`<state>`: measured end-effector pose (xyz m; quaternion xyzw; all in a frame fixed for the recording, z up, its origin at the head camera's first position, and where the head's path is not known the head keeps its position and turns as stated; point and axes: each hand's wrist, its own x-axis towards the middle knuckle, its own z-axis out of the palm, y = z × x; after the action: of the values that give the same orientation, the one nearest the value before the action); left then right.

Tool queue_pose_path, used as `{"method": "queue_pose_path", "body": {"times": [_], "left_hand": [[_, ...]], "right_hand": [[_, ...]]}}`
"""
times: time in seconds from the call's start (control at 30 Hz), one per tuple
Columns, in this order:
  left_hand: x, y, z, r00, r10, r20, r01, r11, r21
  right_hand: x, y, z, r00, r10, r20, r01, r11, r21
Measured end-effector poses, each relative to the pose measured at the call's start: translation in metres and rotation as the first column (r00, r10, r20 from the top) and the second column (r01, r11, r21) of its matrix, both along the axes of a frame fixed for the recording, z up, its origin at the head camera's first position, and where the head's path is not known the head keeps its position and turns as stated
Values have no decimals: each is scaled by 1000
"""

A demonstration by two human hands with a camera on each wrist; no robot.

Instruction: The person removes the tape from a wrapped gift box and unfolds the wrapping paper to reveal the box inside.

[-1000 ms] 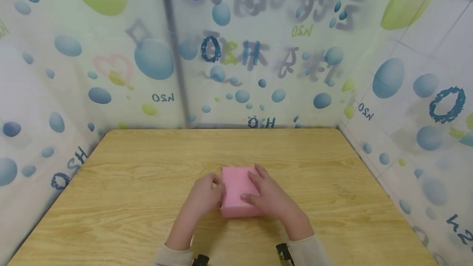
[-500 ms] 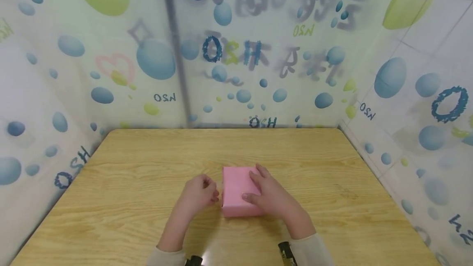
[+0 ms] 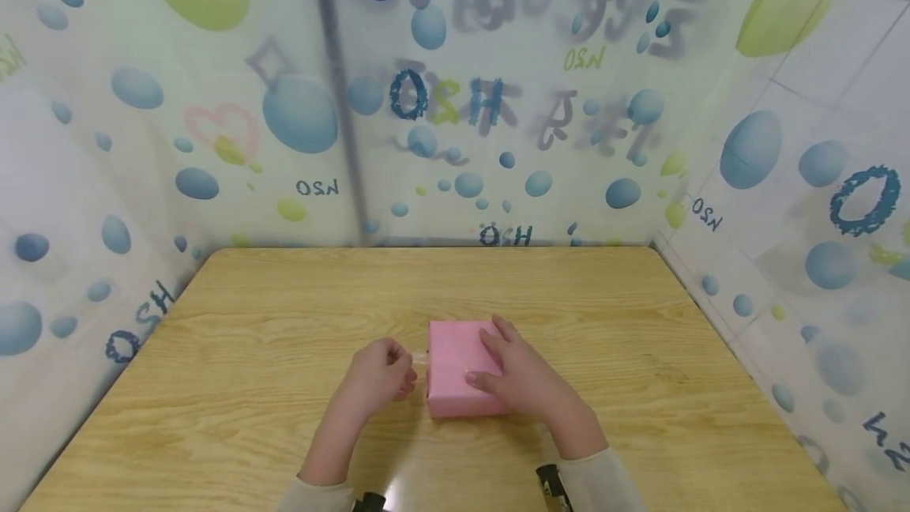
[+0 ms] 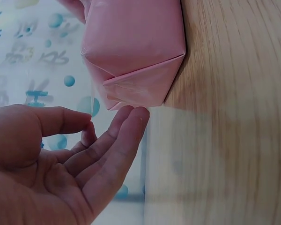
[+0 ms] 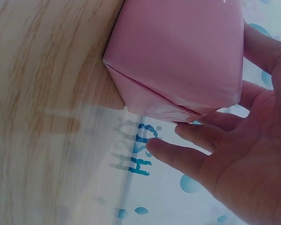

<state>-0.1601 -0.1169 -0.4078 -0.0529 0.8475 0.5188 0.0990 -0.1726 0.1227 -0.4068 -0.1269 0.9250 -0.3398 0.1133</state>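
Note:
A pink paper-wrapped box [image 3: 458, 370] lies on the wooden table, with folded end flaps showing in both wrist views. My left hand [image 3: 377, 374] is just left of the box, its thumb and index fingertip pinching a narrow strip of clear tape [image 3: 420, 358]. The strip stretches from those fingertips to the box's left end. In the left wrist view the other fingers reach out below the folded flap [image 4: 140, 86]. My right hand [image 3: 529, 378] rests spread on the box's right part, thumb and index finger on its top. In the right wrist view its other fingers extend loosely by the right end flap [image 5: 154, 101].
The wooden table [image 3: 270, 299] spreads around the box. A pale curtain [image 3: 455, 164] with blue and green drop prints hangs behind it and along both sides. Dark wrist camera mounts [image 3: 552, 488] show at the sleeves.
My left hand has drawn away leftward from the box's left end, and the clear tape strip now shows between them. My right hand and the box have stayed in place.

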Motion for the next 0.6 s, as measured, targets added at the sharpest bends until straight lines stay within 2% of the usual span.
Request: {"method": "queue_pose_path", "body": {"times": [0.3,0.6], "left_hand": [[1,-4,0,1000,-19,3,19,999,-28],[4,-7,3,1000,-9,-5,9,999,-40]], "right_hand": [[0,0,0,1000,1,-5,-1,1000,-7],[0,1,-1,1000,2,-16,-2,1000,1]]}}
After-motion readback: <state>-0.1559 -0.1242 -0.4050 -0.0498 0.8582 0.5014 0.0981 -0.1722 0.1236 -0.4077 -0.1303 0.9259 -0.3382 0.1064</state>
